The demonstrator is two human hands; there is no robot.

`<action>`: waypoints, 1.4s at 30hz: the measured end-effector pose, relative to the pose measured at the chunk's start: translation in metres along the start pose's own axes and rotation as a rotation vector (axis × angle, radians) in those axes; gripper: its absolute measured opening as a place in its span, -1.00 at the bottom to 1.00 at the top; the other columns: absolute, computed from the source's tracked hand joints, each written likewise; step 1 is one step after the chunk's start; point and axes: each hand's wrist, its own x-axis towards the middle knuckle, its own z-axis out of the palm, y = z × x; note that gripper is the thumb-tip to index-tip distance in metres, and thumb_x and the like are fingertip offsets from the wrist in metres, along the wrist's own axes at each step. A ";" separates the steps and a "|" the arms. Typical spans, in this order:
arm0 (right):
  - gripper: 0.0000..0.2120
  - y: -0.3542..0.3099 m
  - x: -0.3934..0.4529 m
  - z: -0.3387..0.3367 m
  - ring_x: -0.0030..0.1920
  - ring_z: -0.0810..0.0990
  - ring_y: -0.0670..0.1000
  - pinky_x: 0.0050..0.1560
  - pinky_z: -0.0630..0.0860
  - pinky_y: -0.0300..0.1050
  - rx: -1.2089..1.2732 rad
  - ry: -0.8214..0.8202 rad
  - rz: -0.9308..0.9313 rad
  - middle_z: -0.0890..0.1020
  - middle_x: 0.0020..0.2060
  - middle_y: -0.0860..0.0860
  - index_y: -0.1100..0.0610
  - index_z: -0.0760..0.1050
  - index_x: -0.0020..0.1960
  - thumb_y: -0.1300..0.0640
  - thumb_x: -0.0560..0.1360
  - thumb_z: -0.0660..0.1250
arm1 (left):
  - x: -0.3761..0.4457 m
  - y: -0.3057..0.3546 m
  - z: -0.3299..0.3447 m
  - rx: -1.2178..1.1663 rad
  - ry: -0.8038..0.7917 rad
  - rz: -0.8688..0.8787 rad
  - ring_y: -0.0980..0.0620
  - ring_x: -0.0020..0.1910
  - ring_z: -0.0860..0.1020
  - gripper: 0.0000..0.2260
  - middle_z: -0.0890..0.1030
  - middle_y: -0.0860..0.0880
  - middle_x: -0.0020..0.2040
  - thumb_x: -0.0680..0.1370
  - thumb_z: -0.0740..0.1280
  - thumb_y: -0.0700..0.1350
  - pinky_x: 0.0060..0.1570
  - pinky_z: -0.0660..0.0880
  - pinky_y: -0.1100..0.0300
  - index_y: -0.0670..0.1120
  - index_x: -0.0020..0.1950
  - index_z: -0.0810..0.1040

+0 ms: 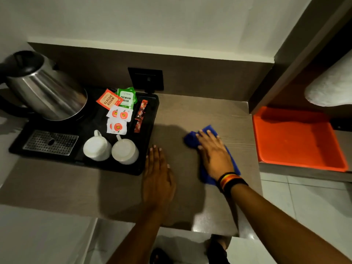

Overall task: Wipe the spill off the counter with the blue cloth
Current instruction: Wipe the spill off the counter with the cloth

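Observation:
The blue cloth (191, 139) lies flat on the brown wood-grain counter (57, 185), right of centre. My right hand (214, 154) presses down on top of it with fingers spread, covering most of it; blue shows past the fingertips and beside the wrist. A striped band circles that wrist. My left hand (158, 178) rests flat on the bare counter, palm down, fingers together, just right of the black tray and holding nothing. I cannot make out any spill on the counter in this dim light.
A black tray (150, 134) at left carries a steel kettle (45, 90), two upturned white cups (97, 147), tea and sugar sachets (118, 111) and a drip grate (50, 142). An orange tray (297, 138) sits lower right. A wall socket (145, 79) is behind. The tiled floor lies below the counter's front edge.

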 end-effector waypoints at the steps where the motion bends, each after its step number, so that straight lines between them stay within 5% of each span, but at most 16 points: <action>1: -0.55 0.010 0.007 -0.003 0.62 0.17 0.01 0.63 0.08 0.14 -0.018 0.015 0.042 0.35 0.57 -0.02 0.02 0.29 0.58 0.02 0.69 0.12 | 0.001 -0.001 0.002 -0.001 -0.002 -0.002 -0.09 0.69 -0.04 -0.42 0.01 -0.16 0.70 0.67 -0.14 0.01 0.67 0.06 -0.08 -0.18 0.67 0.00; 5: -0.54 0.016 0.085 -0.005 0.62 0.18 0.09 0.63 0.05 0.15 -0.056 0.097 0.216 0.33 0.58 0.02 0.04 0.28 0.58 0.03 0.70 0.10 | 0.006 -0.007 0.011 -0.023 -0.008 0.023 -0.08 0.69 -0.05 -0.39 -0.01 -0.15 0.71 0.65 -0.19 0.05 0.67 0.04 -0.08 -0.16 0.67 -0.03; 8: -0.53 -0.009 0.117 0.010 0.61 0.18 0.10 0.63 0.05 0.17 -0.080 0.057 0.140 0.33 0.58 0.00 0.02 0.27 0.58 0.05 0.68 0.11 | 0.011 -0.007 0.013 -0.004 0.023 0.034 -0.14 0.68 0.06 -0.41 0.11 -0.21 0.68 0.64 -0.11 -0.03 0.65 0.12 -0.12 -0.22 0.65 0.09; 15: -0.55 -0.028 -0.032 0.006 0.63 0.12 -0.03 0.64 0.02 0.08 0.008 -0.141 -0.197 0.31 0.58 -0.12 -0.08 0.29 0.57 0.02 0.68 0.14 | -0.006 -0.011 -0.005 0.014 -0.032 0.064 -0.09 0.69 -0.05 -0.43 0.00 -0.17 0.70 0.67 0.06 -0.15 0.67 0.05 -0.06 -0.18 0.67 -0.02; 23: -0.52 -0.006 0.055 0.002 0.63 0.12 0.12 0.62 0.02 0.22 -0.109 0.032 0.122 0.26 0.60 -0.05 -0.06 0.19 0.61 0.04 0.70 0.07 | -0.011 -0.021 0.000 -0.075 0.025 0.093 -0.05 0.68 -0.04 -0.44 0.01 -0.12 0.70 0.70 0.11 -0.12 0.66 -0.03 0.01 -0.13 0.67 -0.01; 28: -0.50 -0.051 -0.012 0.024 0.63 0.14 0.11 0.61 0.06 0.25 -0.098 -0.100 -0.130 0.29 0.59 -0.11 -0.13 0.27 0.57 0.12 0.66 0.15 | -0.015 -0.017 -0.008 -0.029 0.003 0.112 -0.13 0.68 0.04 -0.43 0.09 -0.21 0.68 0.66 0.14 -0.19 0.67 0.07 -0.08 -0.23 0.65 0.06; 32: -0.53 -0.024 -0.089 0.006 0.65 0.05 -0.02 0.64 0.01 0.17 -0.036 -0.176 -0.185 0.24 0.59 -0.21 -0.21 0.23 0.56 0.08 0.69 0.13 | -0.018 -0.020 -0.014 -0.034 -0.032 0.123 -0.09 0.69 -0.02 -0.44 0.04 -0.18 0.70 0.68 0.10 -0.16 0.67 0.04 -0.06 -0.20 0.66 0.02; 38: -0.56 -0.016 0.010 0.000 0.63 0.15 0.09 0.62 0.04 0.20 -0.078 -0.033 0.071 0.34 0.57 -0.07 -0.09 0.31 0.56 0.09 0.69 0.13 | -0.014 -0.023 -0.003 -0.026 -0.006 0.097 -0.07 0.69 -0.03 -0.45 0.03 -0.15 0.70 0.70 0.07 -0.12 0.68 0.03 -0.06 -0.17 0.67 -0.01; 42: -0.51 -0.052 -0.012 0.016 0.61 0.19 0.16 0.61 0.01 0.26 -0.036 -0.099 -0.057 0.36 0.56 -0.01 -0.03 0.35 0.54 0.17 0.62 0.19 | -0.014 -0.021 -0.003 -0.004 -0.019 0.122 -0.09 0.69 -0.03 -0.42 0.01 -0.18 0.70 0.67 0.11 -0.18 0.68 0.03 -0.06 -0.20 0.66 -0.01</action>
